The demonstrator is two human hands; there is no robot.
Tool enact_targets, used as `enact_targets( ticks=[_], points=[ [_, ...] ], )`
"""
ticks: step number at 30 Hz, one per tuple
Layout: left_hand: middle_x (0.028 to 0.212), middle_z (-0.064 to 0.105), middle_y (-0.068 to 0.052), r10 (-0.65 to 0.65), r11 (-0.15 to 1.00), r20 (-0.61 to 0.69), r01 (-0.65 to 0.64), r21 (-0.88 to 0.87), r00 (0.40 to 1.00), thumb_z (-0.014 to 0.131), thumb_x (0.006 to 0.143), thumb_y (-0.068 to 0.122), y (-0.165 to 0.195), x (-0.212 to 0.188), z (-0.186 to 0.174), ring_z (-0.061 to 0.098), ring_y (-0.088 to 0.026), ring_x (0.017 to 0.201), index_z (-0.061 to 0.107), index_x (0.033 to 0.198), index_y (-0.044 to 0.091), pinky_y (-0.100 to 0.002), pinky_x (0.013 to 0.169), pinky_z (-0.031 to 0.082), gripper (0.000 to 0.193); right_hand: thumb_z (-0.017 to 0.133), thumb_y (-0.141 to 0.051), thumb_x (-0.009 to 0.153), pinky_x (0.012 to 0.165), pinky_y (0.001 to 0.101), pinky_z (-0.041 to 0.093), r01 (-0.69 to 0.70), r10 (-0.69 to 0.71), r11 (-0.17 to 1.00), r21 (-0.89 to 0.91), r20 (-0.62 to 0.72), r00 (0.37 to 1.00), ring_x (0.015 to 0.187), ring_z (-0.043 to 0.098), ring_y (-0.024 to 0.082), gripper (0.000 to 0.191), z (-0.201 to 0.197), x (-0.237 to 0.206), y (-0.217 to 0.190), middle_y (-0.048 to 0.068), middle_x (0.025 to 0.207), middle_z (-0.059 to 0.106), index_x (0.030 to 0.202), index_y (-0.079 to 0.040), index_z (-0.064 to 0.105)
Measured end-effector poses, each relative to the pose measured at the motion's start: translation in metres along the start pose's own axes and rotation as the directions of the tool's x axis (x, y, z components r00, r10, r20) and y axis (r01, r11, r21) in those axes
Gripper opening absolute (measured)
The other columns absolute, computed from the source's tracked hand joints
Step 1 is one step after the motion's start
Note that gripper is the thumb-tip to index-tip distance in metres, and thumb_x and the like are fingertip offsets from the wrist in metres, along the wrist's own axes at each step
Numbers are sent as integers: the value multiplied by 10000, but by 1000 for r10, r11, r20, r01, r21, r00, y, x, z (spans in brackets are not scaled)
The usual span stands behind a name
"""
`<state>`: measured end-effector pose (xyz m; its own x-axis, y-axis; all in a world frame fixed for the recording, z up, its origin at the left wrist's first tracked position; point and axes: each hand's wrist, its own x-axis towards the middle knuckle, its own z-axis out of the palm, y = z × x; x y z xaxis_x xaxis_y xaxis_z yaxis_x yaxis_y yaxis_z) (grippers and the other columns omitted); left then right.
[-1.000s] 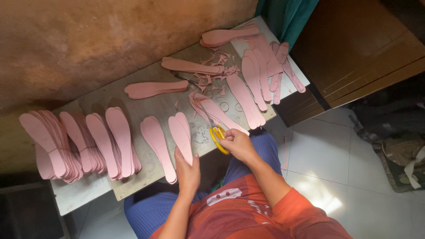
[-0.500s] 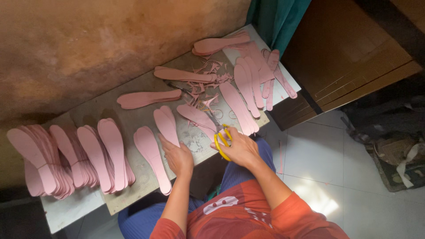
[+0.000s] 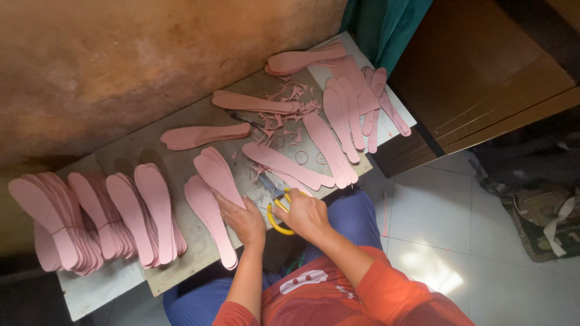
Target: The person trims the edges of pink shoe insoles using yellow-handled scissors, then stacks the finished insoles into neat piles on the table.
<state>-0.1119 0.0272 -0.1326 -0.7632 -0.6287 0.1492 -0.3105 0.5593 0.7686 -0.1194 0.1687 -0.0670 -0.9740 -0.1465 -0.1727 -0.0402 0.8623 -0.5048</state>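
Note:
My right hand (image 3: 305,214) grips yellow-handled scissors (image 3: 275,205) at the near edge of the low grey table (image 3: 181,163), blades pointing up and left. My left hand (image 3: 241,218) rests on the near end of a small stack of pink shoe insoles (image 3: 216,172) lying on the table. Another pink insole (image 3: 208,218) lies just left of that hand, its end sticking out over the table's edge.
Stacks of pink insoles (image 3: 90,220) fill the left of the table, more pink insoles (image 3: 344,121) lie at the right, with pink offcuts (image 3: 287,108) between. A brown wall is behind, a wooden cabinet (image 3: 501,72) and white tiled floor (image 3: 447,241) at right.
My left hand has slid left along the table's edge with the insole stack. The right hand with the scissors stays by the near edge. The view has shifted slightly.

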Motion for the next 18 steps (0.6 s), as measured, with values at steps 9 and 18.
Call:
enact_targets(
  ticks=[9, 18],
  points=[
    [1561, 362, -306, 61, 988, -13, -58, 142, 998, 678, 879, 132, 6, 6, 4, 380, -454, 1425, 161, 1593, -52, -561, 1166, 281, 900, 739, -381, 902, 653, 488, 565, 119, -125, 992, -37, -307, 944, 734, 699, 373, 334, 5, 34, 17, 182, 832, 707, 899, -47, 709],
    [1660, 284, -200, -8, 937, 182, -56, 343, 983, 544, 968, 442, 18, -6, -19, 404, -423, 1353, 237, 1600, -3, -523, 1094, 299, 832, 794, -292, 824, 821, 462, 540, -173, 105, 984, -52, -612, 784, 979, 674, 358, 296, -68, 74, 117, 137, 1061, 713, 1041, -95, 746]
  ],
)
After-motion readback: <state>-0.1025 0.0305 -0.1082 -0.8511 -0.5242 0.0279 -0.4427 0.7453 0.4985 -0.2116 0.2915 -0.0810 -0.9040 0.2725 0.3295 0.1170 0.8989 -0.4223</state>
